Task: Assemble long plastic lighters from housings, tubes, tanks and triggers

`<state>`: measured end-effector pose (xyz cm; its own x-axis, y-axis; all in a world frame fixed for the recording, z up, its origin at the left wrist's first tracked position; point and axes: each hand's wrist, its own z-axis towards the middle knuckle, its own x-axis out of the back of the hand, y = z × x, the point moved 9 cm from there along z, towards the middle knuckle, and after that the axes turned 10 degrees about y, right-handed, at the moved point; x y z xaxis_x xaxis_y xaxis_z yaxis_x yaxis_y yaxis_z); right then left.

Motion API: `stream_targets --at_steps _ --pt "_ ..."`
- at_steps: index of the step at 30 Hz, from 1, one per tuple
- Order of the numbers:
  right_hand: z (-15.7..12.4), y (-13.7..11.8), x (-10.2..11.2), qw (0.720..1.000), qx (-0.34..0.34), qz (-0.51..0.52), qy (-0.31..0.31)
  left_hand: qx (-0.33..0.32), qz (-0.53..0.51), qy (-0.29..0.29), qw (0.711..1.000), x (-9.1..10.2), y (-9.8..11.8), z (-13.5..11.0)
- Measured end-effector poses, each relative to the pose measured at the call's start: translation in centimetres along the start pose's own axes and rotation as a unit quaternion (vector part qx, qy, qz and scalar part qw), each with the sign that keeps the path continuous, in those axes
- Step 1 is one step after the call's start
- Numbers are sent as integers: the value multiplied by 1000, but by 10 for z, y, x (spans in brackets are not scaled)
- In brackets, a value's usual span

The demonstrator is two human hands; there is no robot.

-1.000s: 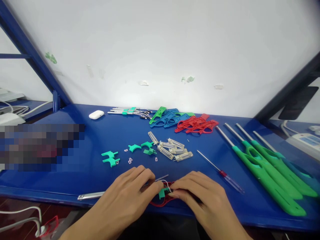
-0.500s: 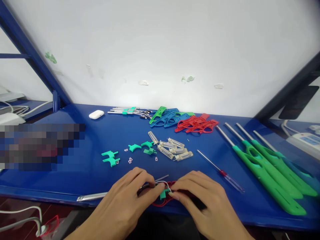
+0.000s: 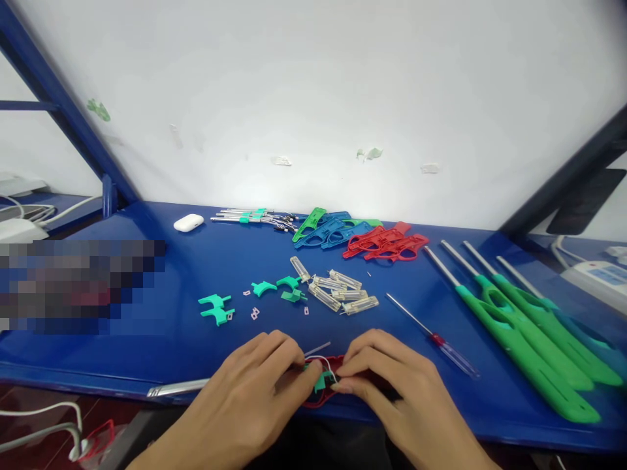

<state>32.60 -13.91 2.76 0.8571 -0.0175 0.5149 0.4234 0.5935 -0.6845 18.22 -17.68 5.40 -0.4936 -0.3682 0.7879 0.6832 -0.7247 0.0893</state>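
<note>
Close to the table's front edge, my left hand (image 3: 259, 391) grips a red lighter housing half (image 3: 337, 360), its thumb pressing down inside it. A teal trigger (image 3: 321, 381) sits in that housing by the thumb. A silver lighter tube (image 3: 179, 388) pokes out to the left from beneath the left hand. The fingers of my right hand (image 3: 401, 385) are closed in a pinch at the housing's right part, on a small dark piece by the looped white wire (image 3: 328, 363). Fingers hide much of the housing and of that piece.
Beyond the hands lie teal triggers (image 3: 215, 311), clear fuel tanks (image 3: 337, 290) and small pale clips (image 3: 255, 313). Coloured housing halves (image 3: 386, 243) and wired tubes (image 3: 242, 217) are at the back. A screwdriver (image 3: 435, 338) and green lighters (image 3: 529, 339) lie right.
My right fingertips have shifted slightly at the housing, and a dark piece now shows beside them. The left hand stays nearly in place on the housing.
</note>
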Motion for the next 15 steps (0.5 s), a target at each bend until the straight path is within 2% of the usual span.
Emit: stream_targets --at_steps 7,15 --pt "1 0 -1 1000 -12 12 -1 -27 32 29 999 2 1 -2" --pt "4 1 -1 999 -39 37 -5 -24 24 69 997 4 0 -6"
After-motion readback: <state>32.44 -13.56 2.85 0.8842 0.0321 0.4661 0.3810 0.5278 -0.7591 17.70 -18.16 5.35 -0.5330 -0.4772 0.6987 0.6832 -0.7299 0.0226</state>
